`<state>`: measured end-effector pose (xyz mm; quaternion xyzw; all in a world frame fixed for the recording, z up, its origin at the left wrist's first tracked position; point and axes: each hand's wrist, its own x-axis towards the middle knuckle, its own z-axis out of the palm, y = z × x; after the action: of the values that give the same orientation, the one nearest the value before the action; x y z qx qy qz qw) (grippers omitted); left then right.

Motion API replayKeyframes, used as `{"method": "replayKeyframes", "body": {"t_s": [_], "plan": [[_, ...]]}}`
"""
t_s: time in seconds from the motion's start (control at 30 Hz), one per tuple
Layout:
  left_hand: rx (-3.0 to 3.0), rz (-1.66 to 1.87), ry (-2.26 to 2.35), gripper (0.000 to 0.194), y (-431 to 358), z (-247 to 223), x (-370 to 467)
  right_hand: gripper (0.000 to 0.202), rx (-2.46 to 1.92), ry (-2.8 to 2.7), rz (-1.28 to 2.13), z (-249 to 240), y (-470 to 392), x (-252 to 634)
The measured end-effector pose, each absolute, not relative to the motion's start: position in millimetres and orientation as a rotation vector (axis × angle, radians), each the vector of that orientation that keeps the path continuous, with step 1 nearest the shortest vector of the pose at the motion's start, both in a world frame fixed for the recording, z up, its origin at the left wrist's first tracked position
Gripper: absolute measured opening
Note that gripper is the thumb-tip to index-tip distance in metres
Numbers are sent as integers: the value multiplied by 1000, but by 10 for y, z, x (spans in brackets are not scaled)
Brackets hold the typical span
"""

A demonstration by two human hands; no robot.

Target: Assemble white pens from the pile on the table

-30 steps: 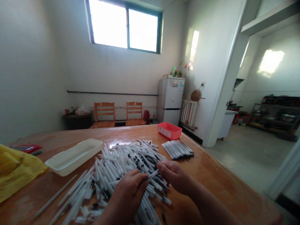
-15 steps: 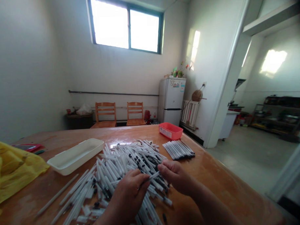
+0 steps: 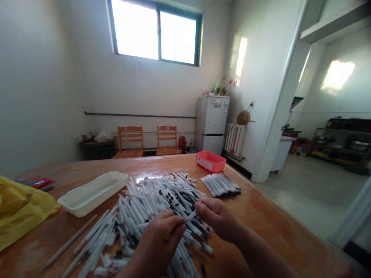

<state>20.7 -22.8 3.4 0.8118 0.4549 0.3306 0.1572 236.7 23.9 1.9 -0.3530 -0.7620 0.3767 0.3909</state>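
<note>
Over the near part of a large pile of white pen parts point(image 3: 147, 197), my left hand point(image 3: 164, 235) pinches one end of a thin pale pen piece point(image 3: 190, 216). The other end of that piece is between the closed fingers of my right hand point(image 3: 215, 217). The piece spans the small gap between both hands. Small black parts lie among the pile. Beyond my right hand, a neat row of white pens with black ends point(image 3: 220, 185) rests on the wooden table point(image 3: 267, 229).
A red basket point(image 3: 211, 161) stands behind the pen row. At the left are a long cream tray point(image 3: 93, 195), a yellow plastic bag point(image 3: 20, 209) and loose tubes point(image 3: 70, 241). Two chairs and a fridge point(image 3: 215, 121) stand past the table.
</note>
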Motion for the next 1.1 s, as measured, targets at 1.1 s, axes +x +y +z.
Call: {"method": "replayKeyframes", "body": {"t_s": [1.1], "plan": [[1022,1527,1207,35,-76,109,44,22,-1358,-2431,929,5,377,2844]]}}
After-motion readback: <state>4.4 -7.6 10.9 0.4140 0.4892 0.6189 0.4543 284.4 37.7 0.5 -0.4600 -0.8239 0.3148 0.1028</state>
